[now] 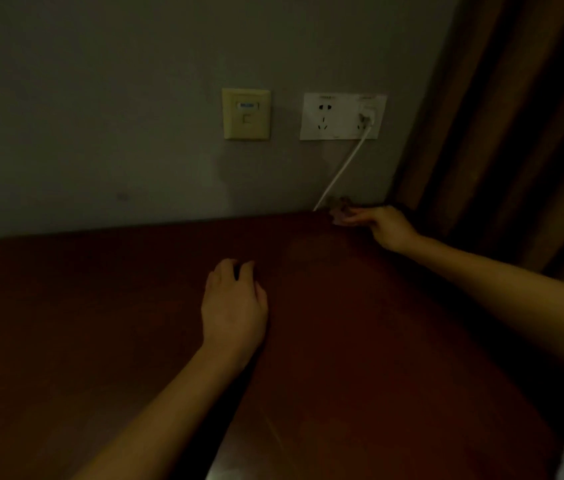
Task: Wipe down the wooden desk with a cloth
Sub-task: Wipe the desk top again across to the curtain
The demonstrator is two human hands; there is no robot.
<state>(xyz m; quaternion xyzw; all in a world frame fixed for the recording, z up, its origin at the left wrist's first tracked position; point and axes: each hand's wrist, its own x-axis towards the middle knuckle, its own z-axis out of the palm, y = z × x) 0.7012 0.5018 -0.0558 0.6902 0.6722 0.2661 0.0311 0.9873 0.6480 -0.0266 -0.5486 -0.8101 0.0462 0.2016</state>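
The dark reddish wooden desk (pixel 343 341) fills the lower part of the dim view and meets a grey wall. My right hand (pixel 386 226) reaches to the desk's far right corner and holds a small crumpled cloth (pixel 339 209) against the surface by the wall. My left hand (pixel 234 306) rests palm down on the middle of the desk, its fingers loosely bent and holding nothing.
A white cable (pixel 343 164) runs from a white wall socket (pixel 342 116) down to the desk's back edge beside the cloth. A yellowish wall plate (pixel 246 113) sits left of the socket. A brown curtain (pixel 516 133) hangs at the right.
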